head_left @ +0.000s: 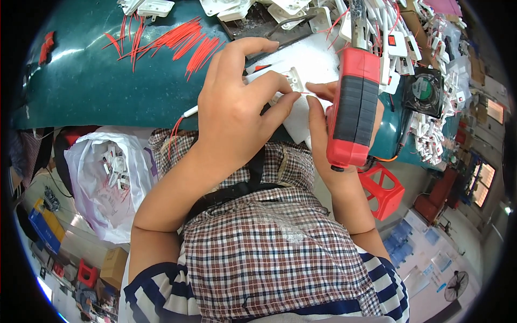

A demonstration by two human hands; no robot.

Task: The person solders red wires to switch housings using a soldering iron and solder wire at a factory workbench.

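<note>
My left hand is over the work surface, thumb and forefinger pinched together on one end of a thin red wire. Facing it, my right hand has its thumb and forefinger closed around the wire's other end; much of this hand is hidden. A red and black gun-shaped tool covers it, and whether my right hand touches this tool I cannot tell. Under my fingers lies a white plastic housing, partly hidden by my left hand. A white cable end with red leads sticks out beside my left wrist.
Cut red wires lie on the green table. White housings are heaped at the back, and finished-looking white strips at the right. A small black fan stands there. Below the table edge hangs a white bag; a red stool stands right.
</note>
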